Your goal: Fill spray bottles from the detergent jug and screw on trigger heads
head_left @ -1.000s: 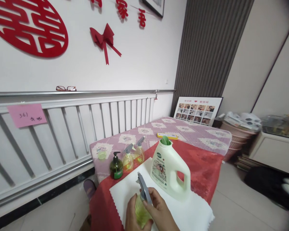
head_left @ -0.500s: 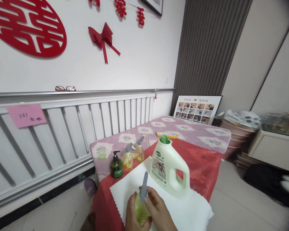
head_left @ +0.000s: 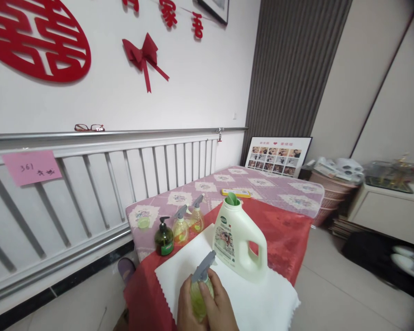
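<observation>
Between my two hands is a clear spray bottle with yellow-green liquid and a grey trigger head. My left hand wraps its left side. My right hand closes round the right side, its thumb lying just under the grey head. Just beyond, a large pale green detergent jug stands uncapped on a white cloth, its green spout showing. To its left stand two more spray bottles with grey heads and a dark green pump bottle.
A small pale green cap lies on the patterned tablecloth, near its left edge. At the back is a yellow flat pack. A red cloth lies under the white one. A white radiator runs along the left wall.
The spray bottle's grey head has turned in my hands, its nozzle now pointing more to the right. My right fingers have shifted round the neck. The view has swung slightly right.
</observation>
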Motion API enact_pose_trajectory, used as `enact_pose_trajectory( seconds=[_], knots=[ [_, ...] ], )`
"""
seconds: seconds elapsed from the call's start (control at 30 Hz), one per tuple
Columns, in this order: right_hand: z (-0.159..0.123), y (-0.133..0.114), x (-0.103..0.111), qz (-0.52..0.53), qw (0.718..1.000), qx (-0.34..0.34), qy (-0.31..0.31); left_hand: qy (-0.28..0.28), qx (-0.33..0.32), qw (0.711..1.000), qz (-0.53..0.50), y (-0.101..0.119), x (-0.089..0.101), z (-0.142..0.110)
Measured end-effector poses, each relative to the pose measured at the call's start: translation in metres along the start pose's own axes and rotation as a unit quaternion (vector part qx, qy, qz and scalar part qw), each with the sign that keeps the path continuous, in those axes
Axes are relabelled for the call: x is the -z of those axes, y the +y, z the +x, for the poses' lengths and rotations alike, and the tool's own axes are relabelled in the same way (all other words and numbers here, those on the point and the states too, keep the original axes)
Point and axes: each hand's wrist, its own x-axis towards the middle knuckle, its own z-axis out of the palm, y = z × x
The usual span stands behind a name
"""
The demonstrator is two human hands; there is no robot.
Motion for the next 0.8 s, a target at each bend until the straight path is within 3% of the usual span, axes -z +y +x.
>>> enact_pose_trajectory(
  seconds=[0.27,0.47,0.67,0.8],
  knots=[
    [0.002,-0.003,-0.009,-0.041,0.999,0.02,0.019,0.037,0.057,0.998,-0.006,0.007,0.001,-0.001],
    [-0.001,0.017,0.0,-0.037,0.999,0.038,-0.007,0.09,0.048,0.995,0.015,0.015,-0.007,-0.002],
    [-0.004,0.041,0.039,-0.069,0.997,0.03,0.032,0.019,-0.024,1.0,0.001,-0.011,-0.007,0.0],
    [-0.009,0.056,0.053,-0.109,0.993,0.033,-0.022,0.0,-0.041,0.998,-0.042,-0.026,-0.008,0.005]
  ],
)
